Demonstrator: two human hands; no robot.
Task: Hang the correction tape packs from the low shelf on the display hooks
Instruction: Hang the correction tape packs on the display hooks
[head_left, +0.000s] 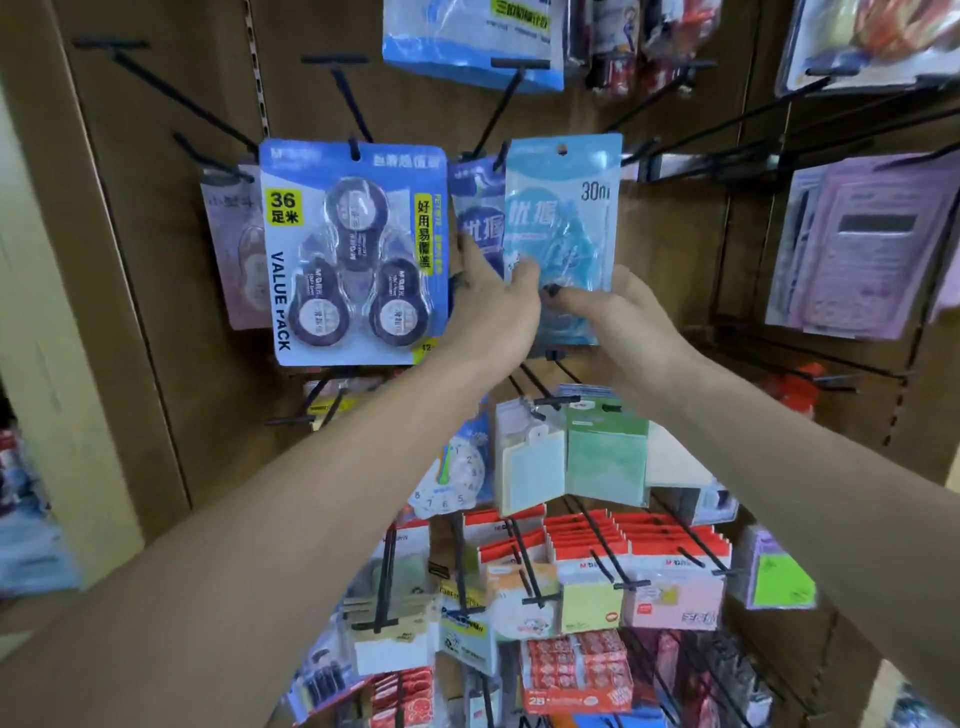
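A light blue correction tape pack (563, 208) marked 30m is held up in front of the brown display board, its hang hole at the top just right of a black hook (496, 122). My left hand (496, 306) pinches its lower left edge. My right hand (618, 317) grips its bottom from the right. A darker blue pack (478, 218) of the same kind hangs right behind it on that hook. To the left hangs a big blue value pack (353, 249) with three tape rollers.
Bare black hooks (156, 88) jut from the board at upper left and right. Purple calculators (867, 244) hang at right. Below are sticky notes (571, 457), red and white packs (623, 540) and more stationery on hooks.
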